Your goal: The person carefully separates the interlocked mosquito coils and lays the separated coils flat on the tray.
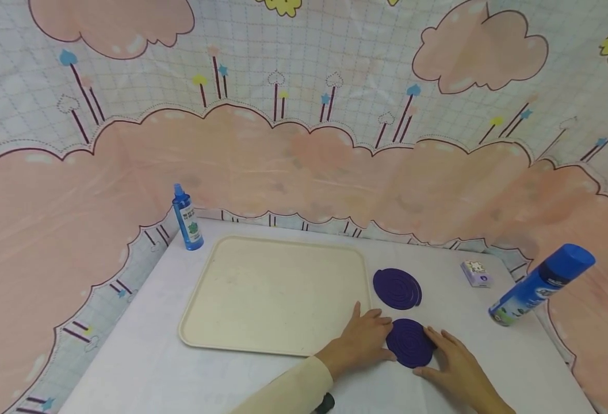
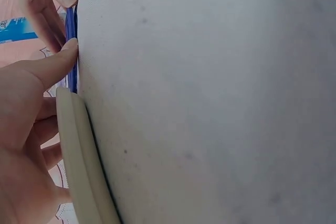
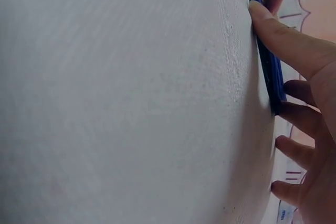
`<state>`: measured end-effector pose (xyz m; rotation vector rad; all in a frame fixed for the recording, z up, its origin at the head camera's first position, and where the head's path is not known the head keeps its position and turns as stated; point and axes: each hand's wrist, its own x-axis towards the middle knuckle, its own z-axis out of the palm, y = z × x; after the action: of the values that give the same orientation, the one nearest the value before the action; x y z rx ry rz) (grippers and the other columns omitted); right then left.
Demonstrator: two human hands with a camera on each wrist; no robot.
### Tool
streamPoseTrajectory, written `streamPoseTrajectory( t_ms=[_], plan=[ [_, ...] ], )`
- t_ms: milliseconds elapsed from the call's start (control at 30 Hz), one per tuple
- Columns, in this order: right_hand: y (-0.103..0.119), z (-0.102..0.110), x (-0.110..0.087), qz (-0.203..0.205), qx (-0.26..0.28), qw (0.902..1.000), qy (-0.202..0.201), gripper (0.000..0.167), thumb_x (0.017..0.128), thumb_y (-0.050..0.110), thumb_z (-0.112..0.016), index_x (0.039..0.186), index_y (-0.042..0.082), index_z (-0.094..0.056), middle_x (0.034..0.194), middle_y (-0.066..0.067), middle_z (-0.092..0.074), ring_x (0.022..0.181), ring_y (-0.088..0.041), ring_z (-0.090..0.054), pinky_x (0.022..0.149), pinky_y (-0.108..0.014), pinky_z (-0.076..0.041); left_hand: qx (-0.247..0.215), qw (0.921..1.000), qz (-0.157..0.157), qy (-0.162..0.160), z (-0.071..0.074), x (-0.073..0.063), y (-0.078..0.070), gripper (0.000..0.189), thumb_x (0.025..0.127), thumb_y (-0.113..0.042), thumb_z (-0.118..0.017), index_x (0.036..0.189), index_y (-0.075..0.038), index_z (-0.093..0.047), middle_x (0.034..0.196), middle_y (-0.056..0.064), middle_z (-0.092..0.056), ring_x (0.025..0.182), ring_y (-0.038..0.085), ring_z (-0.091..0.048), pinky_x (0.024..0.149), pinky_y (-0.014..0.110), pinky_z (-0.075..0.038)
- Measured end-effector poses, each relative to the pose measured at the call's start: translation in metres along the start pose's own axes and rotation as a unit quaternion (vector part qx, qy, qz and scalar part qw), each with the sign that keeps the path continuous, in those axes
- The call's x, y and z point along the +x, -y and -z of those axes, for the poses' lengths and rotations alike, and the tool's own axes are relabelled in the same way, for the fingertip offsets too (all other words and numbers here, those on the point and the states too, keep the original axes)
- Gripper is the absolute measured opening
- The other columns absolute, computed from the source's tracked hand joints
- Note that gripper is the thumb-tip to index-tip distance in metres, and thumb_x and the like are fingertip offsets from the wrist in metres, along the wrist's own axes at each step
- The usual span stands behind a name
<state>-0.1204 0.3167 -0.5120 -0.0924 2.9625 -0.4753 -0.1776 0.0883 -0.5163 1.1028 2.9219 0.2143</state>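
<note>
A dark blue mosquito coil (image 1: pixel 410 343) lies flat on the white table, right of the tray, between both hands. My left hand (image 1: pixel 362 339) holds its left edge, thumb at the near side and fingertips at the far side. From the right, my right hand (image 1: pixel 459 368) grips the same coil, its thumb at the near rim. Edge-on, the coil (image 3: pixel 269 66) shows as a thin blue strip beside the right thumb in the right wrist view. A second mosquito coil (image 1: pixel 397 288) sits just beyond. The left forearm and hand overlap the corner of the cream tray (image 1: pixel 283 293).
A blue spray bottle (image 1: pixel 187 217) stands at the back left beyond the tray. On the right are a small pale purple box (image 1: pixel 475 273) and a tall blue aerosol can (image 1: pixel 539 286). A patterned cloth (image 1: pixel 304 167) hangs behind the table.
</note>
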Motion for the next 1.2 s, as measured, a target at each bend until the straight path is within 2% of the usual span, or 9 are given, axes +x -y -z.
streamPoseTrajectory(
  t_ms=[167, 267, 433, 667, 867, 1000, 1033, 1100, 1200],
  plan=[
    [0.002, 0.001, -0.002, 0.001, 0.006, 0.9999, -0.008, 0.101, 0.072, 0.060, -0.083, 0.147, 0.001, -0.051, 0.148, -0.027, -0.054, 0.137, -0.054, -0.045, 0.107, -0.072, -0.042, -0.005, 0.9999, -0.005, -0.009, 0.003, 0.001, -0.002, 0.062, 0.083, -0.060, -0.075, 0.133, -0.025, -0.068, 0.141, -0.016, -0.064, 0.140, 0.011, -0.052, 0.120, 0.060, -0.039],
    [0.003, 0.000, -0.003, 0.019, 0.011, 0.9994, -0.028, 0.098, 0.072, 0.058, -0.085, 0.143, -0.003, -0.054, 0.145, -0.027, -0.057, 0.135, -0.053, -0.049, 0.109, -0.070, -0.042, -0.004, 0.9999, -0.008, -0.011, 0.003, 0.002, -0.002, 0.061, 0.083, -0.059, -0.076, 0.133, -0.025, -0.068, 0.140, -0.016, -0.065, 0.139, 0.011, -0.054, 0.119, 0.059, -0.040],
    [0.003, -0.002, -0.003, 0.057, 0.016, 0.9956, -0.073, 0.094, 0.069, 0.053, -0.088, 0.136, -0.008, -0.059, 0.140, -0.027, -0.061, 0.129, -0.052, -0.054, 0.106, -0.068, -0.045, -0.015, 0.9999, 0.000, -0.001, 0.001, 0.003, -0.001, 0.060, 0.083, -0.058, -0.076, 0.135, -0.027, -0.067, 0.142, -0.016, -0.063, 0.141, 0.010, -0.052, 0.121, 0.059, -0.038],
    [0.003, 0.000, -0.005, 0.072, 0.033, 0.9925, -0.093, 0.091, 0.068, 0.048, -0.090, 0.133, -0.010, -0.061, 0.138, -0.029, -0.061, 0.126, -0.054, -0.056, 0.102, -0.069, -0.047, -0.044, 0.9989, 0.007, 0.010, -0.001, 0.002, 0.001, 0.059, 0.086, -0.058, -0.073, 0.137, -0.028, -0.066, 0.146, -0.016, -0.060, 0.144, 0.008, -0.048, 0.122, 0.061, -0.035],
    [0.004, 0.006, -0.007, 0.100, 0.049, 0.9854, -0.129, 0.087, 0.066, 0.041, -0.093, 0.131, -0.010, -0.062, 0.137, -0.029, -0.062, 0.122, -0.053, -0.060, 0.098, -0.066, -0.051, -0.056, 0.9984, 0.009, -0.003, -0.002, 0.002, 0.003, 0.058, 0.087, -0.059, -0.071, 0.137, -0.028, -0.066, 0.147, -0.016, -0.060, 0.142, 0.007, -0.051, 0.121, 0.063, -0.036],
    [0.006, 0.010, -0.006, 0.104, 0.083, 0.9820, -0.134, 0.083, 0.066, 0.034, -0.094, 0.128, -0.011, -0.063, 0.138, -0.028, -0.062, 0.121, -0.049, -0.062, 0.093, -0.055, -0.058, -0.063, 0.9978, 0.000, -0.020, 0.001, 0.002, 0.006, 0.058, 0.087, -0.059, -0.070, 0.136, -0.028, -0.066, 0.147, -0.014, -0.060, 0.139, 0.007, -0.054, 0.119, 0.065, -0.037],
    [0.007, 0.011, -0.006, 0.099, 0.096, 0.9815, -0.133, 0.082, 0.067, 0.033, -0.094, 0.129, -0.011, -0.064, 0.139, -0.027, -0.061, 0.122, -0.042, -0.064, 0.092, -0.049, -0.060, -0.069, 0.9973, -0.002, -0.024, 0.003, 0.001, 0.007, 0.058, 0.087, -0.059, -0.070, 0.136, -0.028, -0.066, 0.147, -0.014, -0.060, 0.138, 0.007, -0.055, 0.119, 0.065, -0.037],
    [0.009, 0.014, -0.005, 0.093, 0.127, 0.9793, -0.127, 0.080, 0.069, 0.031, -0.093, 0.130, -0.011, -0.063, 0.141, -0.026, -0.060, 0.123, -0.017, -0.066, 0.091, -0.031, -0.063, -0.084, 0.9961, -0.002, -0.030, 0.006, 0.000, 0.010, 0.057, 0.087, -0.058, -0.070, 0.135, -0.028, -0.066, 0.148, -0.014, -0.059, 0.137, 0.008, -0.057, 0.119, 0.066, -0.037],
    [0.013, 0.019, -0.001, 0.092, 0.172, 0.9733, -0.121, 0.079, 0.072, 0.030, -0.091, 0.133, -0.010, -0.061, 0.146, -0.025, -0.056, 0.120, 0.019, -0.049, 0.091, -0.007, -0.054, -0.107, 0.9936, 0.005, -0.035, 0.016, -0.002, 0.015, 0.055, 0.088, -0.056, -0.071, 0.135, -0.028, -0.067, 0.149, -0.014, -0.058, 0.136, 0.009, -0.058, 0.120, 0.066, -0.035]
  ],
)
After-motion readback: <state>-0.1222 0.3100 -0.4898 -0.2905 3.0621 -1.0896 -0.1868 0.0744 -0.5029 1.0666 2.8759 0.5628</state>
